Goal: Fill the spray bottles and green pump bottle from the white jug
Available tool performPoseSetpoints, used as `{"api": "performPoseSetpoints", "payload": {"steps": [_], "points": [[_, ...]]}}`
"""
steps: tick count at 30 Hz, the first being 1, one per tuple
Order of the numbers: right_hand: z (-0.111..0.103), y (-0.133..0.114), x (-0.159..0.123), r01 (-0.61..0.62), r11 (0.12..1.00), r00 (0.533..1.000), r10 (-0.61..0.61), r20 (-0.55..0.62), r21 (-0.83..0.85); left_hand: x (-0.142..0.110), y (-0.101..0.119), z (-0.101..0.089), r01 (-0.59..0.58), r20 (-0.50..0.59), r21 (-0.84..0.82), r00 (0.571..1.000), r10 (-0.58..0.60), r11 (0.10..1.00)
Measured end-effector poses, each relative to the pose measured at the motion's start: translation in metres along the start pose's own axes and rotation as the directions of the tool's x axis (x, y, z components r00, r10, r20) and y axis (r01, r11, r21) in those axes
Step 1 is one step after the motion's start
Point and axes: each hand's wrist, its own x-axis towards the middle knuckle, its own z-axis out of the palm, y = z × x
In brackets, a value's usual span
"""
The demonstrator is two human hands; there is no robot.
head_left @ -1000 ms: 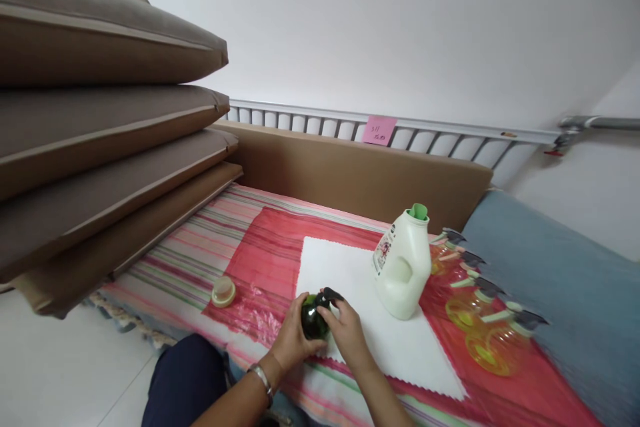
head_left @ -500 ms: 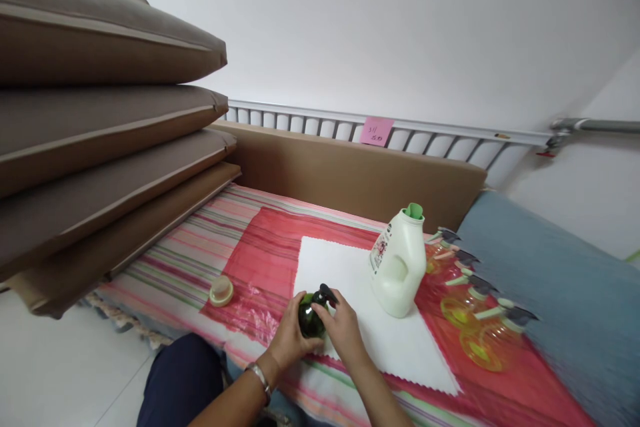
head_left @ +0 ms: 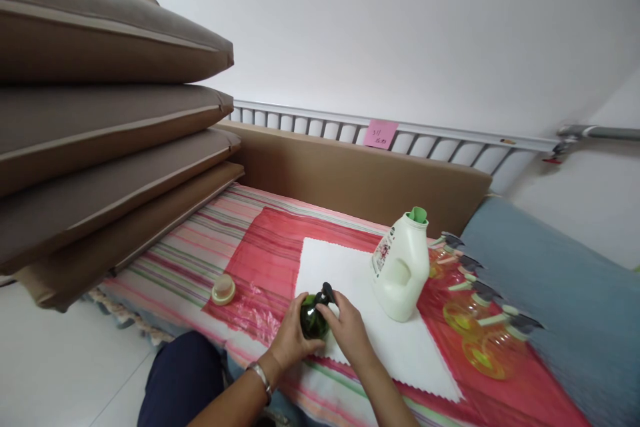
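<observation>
A dark green, rounded pump bottle (head_left: 313,321) is between my two hands, above the near edge of a white cloth (head_left: 340,267). My left hand (head_left: 291,337) wraps round the bottle's body from the left. On its black pump head (head_left: 324,295) my right hand (head_left: 350,327) has its fingers closed, the thumb against the collar. To the right stands a pale jug (head_left: 403,273) with a handle, a label and a green spout in its uncapped mouth. A pale round cap (head_left: 223,289) lies on the left.
Several pump bottles with yellow bases (head_left: 483,355) stand in a row at the right on a red sheet (head_left: 265,237). Brown cushions (head_left: 115,107) are stacked at the left. A long brown cushion (head_left: 350,173) leans before a white radiator bearing a pink note (head_left: 381,134).
The pump head's nozzle has turned in the right fingers, and the right hand has shifted slightly with it. The left hand keeps its hold on the bottle. The view has swayed slightly.
</observation>
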Motion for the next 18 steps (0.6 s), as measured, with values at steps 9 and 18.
{"api": "performPoseSetpoints", "payload": {"steps": [9, 18], "points": [[0.0030, -0.0008, -0.0017, -0.011, 0.999, 1.000, 0.010, -0.027, -0.045, 0.0004, 0.0020, -0.0006, -0.011, 0.012, 0.005, 1.000, 0.011, 1.000], [0.0008, 0.0038, -0.0023, 0.046, 0.998, 0.999, -0.045, 0.019, -0.036, -0.0011, -0.0026, 0.0008, -0.034, 0.006, 0.020, 0.999, 0.034, 0.999]]}}
